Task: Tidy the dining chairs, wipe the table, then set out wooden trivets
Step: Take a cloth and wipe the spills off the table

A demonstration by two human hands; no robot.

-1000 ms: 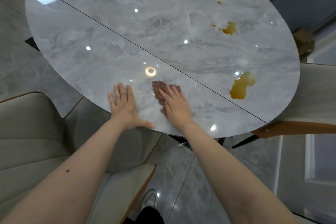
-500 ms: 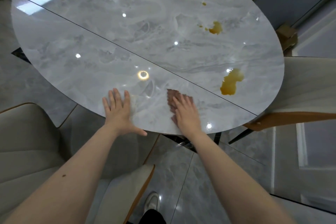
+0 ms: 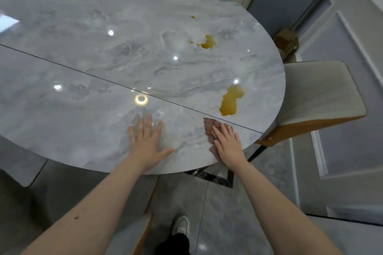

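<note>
Wiping step is on, I'd say. The right hand [image 3: 228,145] lies flat with straight fingers pressing a small brown ribbed cloth [image 3: 211,128] onto the glossy grey marble-look oval table [image 3: 103,27], low and right of centre in the frame, near the table's front edge. The left hand [image 3: 147,141] is just braced on the tabletop beside it, fingers spread and relaxed, holding nothing.

My take on doing this bit well: the big amber puddle [image 3: 231,99] sits just above and right of the cloth, across the thin dark seam line [image 3: 83,72] that runs diagonally over the top. I'd push the cloth into it from the near side and drag inward, not outward, since the puddle is close to the right rim and could run off onto the cream padded chair with the tan wooden edge [image 3: 317,97] tucked there. That cloth looks small for the puddle, so fold or flip it before going for the smaller amber splash [image 3: 208,42] and the little drops [image 3: 192,17] higher up, upper right of the table. Otherwise it may just smear.

The surface is super shiny, with ceiling lights reflected all over it, so streaks will show.

The room has grey marble floor tiles [image 3: 228,213], panelled grey wall [image 3: 342,68] on the right, a brownish box-like thing [image 3: 287,40] behind the chair (can't tell what) and a white shoe [image 3: 181,224] at the bottom. No trivets are in sight.
</note>
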